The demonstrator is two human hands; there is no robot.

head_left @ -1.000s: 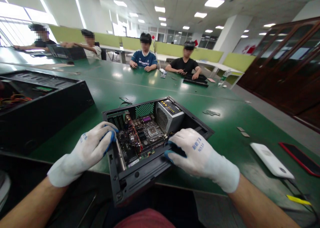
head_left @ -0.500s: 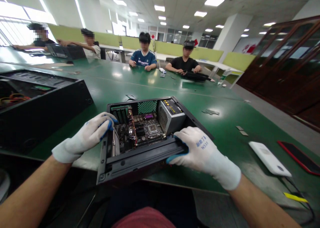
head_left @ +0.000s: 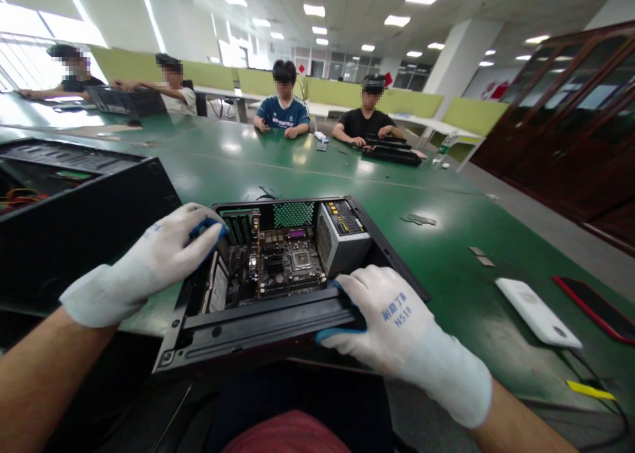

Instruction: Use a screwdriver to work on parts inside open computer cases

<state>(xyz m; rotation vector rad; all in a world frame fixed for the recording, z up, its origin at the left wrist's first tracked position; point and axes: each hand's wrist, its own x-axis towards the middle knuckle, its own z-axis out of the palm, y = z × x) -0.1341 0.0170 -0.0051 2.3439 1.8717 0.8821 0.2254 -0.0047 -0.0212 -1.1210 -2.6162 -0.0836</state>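
Observation:
An opened black computer case (head_left: pixel 278 317) lies in front of me, its near end jutting over the table edge. Inside it are a motherboard (head_left: pixel 278 261), a grey power supply (head_left: pixel 342 231) at the far right and a flat silver drive (head_left: pixel 217 291) along the left side. My left hand (head_left: pixel 181 245), in a white glove with blue fingertips, grips the case's left wall with its fingers bent over the rim. My right hand (head_left: pixel 384 314), gloved alike, clasps the near rail at its right end, thumb in front and fingers inside.
A second open black case (head_left: pixel 84 228) stands on the left of the green table (head_left: pixel 317 168). Rightward lie small metal plates (head_left: pixel 419 219), a white power bank (head_left: pixel 538 311) with a cable and a red-edged black tray (head_left: pixel 595 307). Several people sit across the table.
The case has turned slightly, its near left corner swinging left and toward me. Both my hands have moved with it, still holding. A co-worker's black case across the table has tilted open.

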